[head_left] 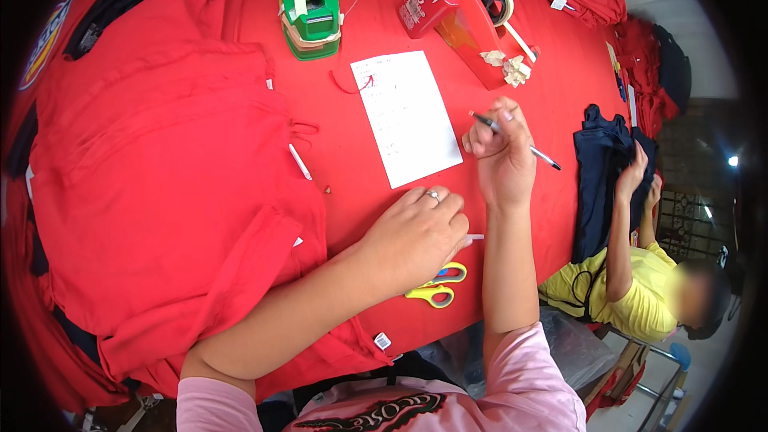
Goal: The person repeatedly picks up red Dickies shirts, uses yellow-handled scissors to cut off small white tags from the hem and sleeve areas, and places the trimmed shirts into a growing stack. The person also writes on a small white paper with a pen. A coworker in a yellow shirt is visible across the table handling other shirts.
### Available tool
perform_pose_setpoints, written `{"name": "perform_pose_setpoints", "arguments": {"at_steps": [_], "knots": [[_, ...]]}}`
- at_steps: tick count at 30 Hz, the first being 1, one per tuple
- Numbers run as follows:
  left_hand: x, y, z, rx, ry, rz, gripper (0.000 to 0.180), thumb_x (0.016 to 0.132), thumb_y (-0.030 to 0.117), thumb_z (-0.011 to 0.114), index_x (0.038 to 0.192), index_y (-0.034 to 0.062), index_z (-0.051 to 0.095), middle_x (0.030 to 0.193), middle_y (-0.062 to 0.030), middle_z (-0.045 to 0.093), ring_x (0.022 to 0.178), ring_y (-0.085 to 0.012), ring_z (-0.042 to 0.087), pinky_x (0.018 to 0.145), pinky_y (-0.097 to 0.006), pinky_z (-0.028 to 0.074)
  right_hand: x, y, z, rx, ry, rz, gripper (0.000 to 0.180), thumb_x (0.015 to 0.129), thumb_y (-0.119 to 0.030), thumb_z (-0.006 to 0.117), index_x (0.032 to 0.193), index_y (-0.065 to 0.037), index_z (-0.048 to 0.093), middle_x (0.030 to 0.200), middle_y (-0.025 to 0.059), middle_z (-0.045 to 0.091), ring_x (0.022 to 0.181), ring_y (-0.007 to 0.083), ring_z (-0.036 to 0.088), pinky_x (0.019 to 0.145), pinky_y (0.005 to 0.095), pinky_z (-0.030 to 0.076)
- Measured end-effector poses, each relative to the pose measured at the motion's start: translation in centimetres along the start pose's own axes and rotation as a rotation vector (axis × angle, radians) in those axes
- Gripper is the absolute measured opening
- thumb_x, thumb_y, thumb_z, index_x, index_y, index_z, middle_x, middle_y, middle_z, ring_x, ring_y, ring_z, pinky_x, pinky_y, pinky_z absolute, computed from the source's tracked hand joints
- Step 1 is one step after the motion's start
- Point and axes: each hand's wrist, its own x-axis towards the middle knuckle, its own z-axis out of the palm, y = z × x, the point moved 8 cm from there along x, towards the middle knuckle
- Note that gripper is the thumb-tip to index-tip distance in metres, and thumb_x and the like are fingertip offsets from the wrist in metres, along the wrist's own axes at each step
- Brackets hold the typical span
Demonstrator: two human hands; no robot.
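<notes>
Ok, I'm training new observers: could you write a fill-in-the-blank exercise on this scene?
1. The right hand holds a ____.
2. The left hand wears a ____.
3. The scissors have ____ handles.
4. The leftmost tape dispenser is ____.

Missing words: pen; ring; yellow; green.

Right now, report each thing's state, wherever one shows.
Pen: held aslant in right hand
Left hand: curled
Scissors: partly hidden, opening unclear
Paper: flat, written on
Green tape dispenser: loaded
Red tape dispenser: loaded, crumpled tape at tip
Red garments: piled
Dark garment: touched by co-worker's hand
Red bottle: fill hidden
</notes>
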Motion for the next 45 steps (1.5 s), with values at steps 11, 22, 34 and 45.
{"name": "perform_pose_setpoints", "arguments": {"at_steps": [11,22,34,45], "knots": [[0.1,-0.2,-0.8,0.299,0.09,-0.091,0.021,0.092,0.017,0.07,0.089,-0.0024,0.061,0.14,-0.0311,0.056,0.134,-0.0403,0.052,0.114,-0.05,0.042,4.4,-0.9,2.9,-0.016,-0.014,-0.089,0.01,0.095,-0.003,0.068,0.094,-0.008,0.06,0.081,0.0114,0.07,0.058,0.0084,0.053,0.059,0.0256,0.045],[-1.0,0.6,0.5,0.426,0.046,-0.213,0.025,0.094,0.019,0.067,0.091,-0.0062,0.063,0.133,-0.0341,0.06,0.126,-0.0415,0.059,0.111,-0.049,0.046,-1.7,1.6,0.4,-0.577,0.049,-0.183,0.04,0.091,0.003,0.075,0.067,-0.008,0.045,0.061,-0.0018,0.052,0.056,0.0036,0.042,0.052,0.0229,0.035],[-1.2,0.6,0.6,0.448,0.011,-0.216,0.028,0.096,0.019,0.066,0.093,-0.0091,0.064,0.133,-0.0339,0.06,0.128,-0.0417,0.059,0.112,-0.05,0.045,-1.9,2.5,1.4,-0.816,-0.048,-0.302,0.041,0.088,0.002,0.075,0.064,-0.005,0.043,0.056,0.0,0.046,0.053,0.0063,0.038,0.049,0.0284,0.029],[-1.1,0.8,0.6,0.456,0.023,-0.204,0.028,0.096,0.019,0.067,0.089,-0.0076,0.065,0.131,-0.0336,0.062,0.127,-0.0412,0.06,0.111,-0.049,0.046,-2.3,2.2,2.1,-0.943,-0.076,-0.33,0.04,0.089,0.007,0.071,0.065,-0.004,0.042,0.058,-0.0008,0.046,0.054,0.0063,0.038,0.05,0.0271,0.031]]}}
